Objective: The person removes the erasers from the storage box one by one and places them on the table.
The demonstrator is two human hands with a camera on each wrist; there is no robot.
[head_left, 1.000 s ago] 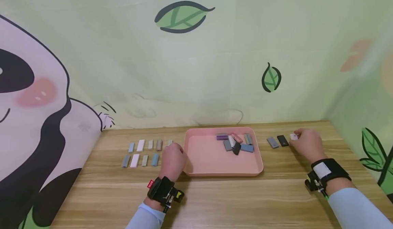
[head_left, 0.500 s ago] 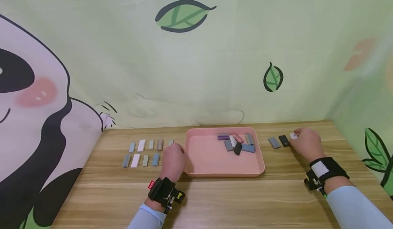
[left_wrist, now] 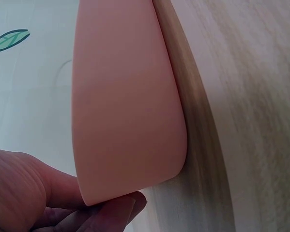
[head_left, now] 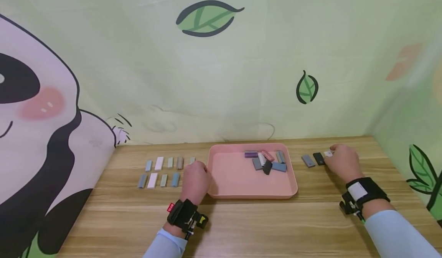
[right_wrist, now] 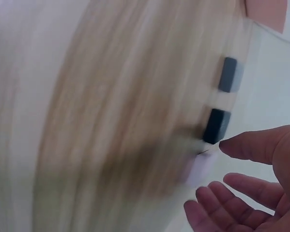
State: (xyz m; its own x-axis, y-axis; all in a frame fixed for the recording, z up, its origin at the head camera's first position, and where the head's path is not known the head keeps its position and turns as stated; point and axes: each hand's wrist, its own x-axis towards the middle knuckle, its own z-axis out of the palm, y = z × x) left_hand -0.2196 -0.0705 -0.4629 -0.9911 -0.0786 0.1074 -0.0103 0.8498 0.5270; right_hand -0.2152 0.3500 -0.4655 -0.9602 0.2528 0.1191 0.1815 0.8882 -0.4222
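Observation:
My left hand point(head_left: 195, 179) grips the left rim of a pink tray point(head_left: 253, 196); in the left wrist view its thumb and fingers pinch the tray wall point(left_wrist: 125, 106) at a corner. At the right, my right hand point(head_left: 344, 161) is at a small white block point(head_left: 327, 154), partly hidden by the fingers. The right wrist view shows its thumb and fingers spread apart, with the blurred white block point(right_wrist: 199, 168) on the table close to the fingertips. A black block point(head_left: 318, 158) and a grey block point(head_left: 308, 161) lie in a row to its left.
Inside the tray's back right lie several mixed blocks, among them a purple one point(head_left: 251, 154) and a blue one point(head_left: 279, 167). Left of the tray, two rows of small blocks, including a white one point(head_left: 152, 181), lie on the wooden table point(head_left: 262, 227). A printed cloth point(head_left: 221, 77) hangs behind.
The white block and my right hand have shifted slightly left, closer to the black block. My left hand keeps its hold on the tray, which stays in place.

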